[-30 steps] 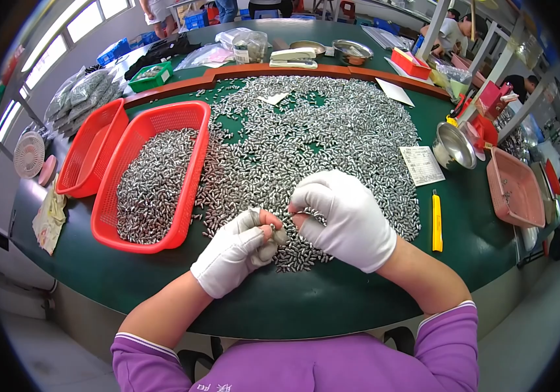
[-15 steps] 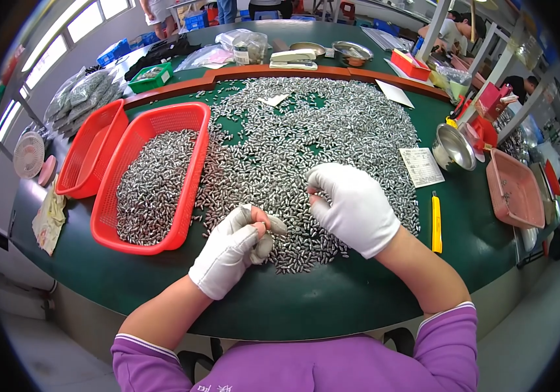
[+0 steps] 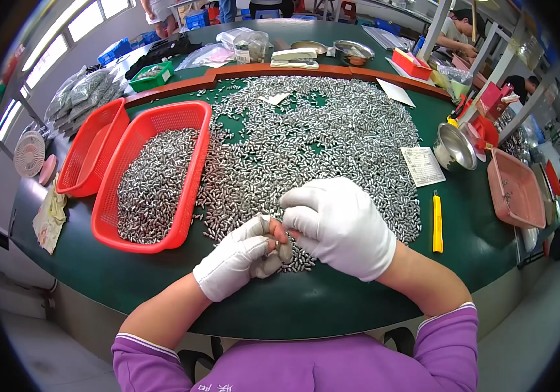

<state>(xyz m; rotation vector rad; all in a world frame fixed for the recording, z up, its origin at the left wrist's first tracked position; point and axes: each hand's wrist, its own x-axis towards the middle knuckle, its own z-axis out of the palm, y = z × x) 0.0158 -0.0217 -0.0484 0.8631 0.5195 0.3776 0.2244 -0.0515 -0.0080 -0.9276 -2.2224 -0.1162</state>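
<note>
Pinched left hand over silver pieces, long axes mixed

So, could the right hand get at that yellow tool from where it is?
Probably yes: the yellow tool lies uncovered on the green table, to the right of the right hand, with only low-lying metal pieces and tabletop between.

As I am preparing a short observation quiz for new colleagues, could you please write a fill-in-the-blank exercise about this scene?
1. The gloves on the left hand and the right hand are ____ in colour.
2. The large basket holding many metal pieces is ____ in colour.
3. On the table, the yellow tool lies to the ____ of the right hand.

Missing words: white; red; right.
</note>
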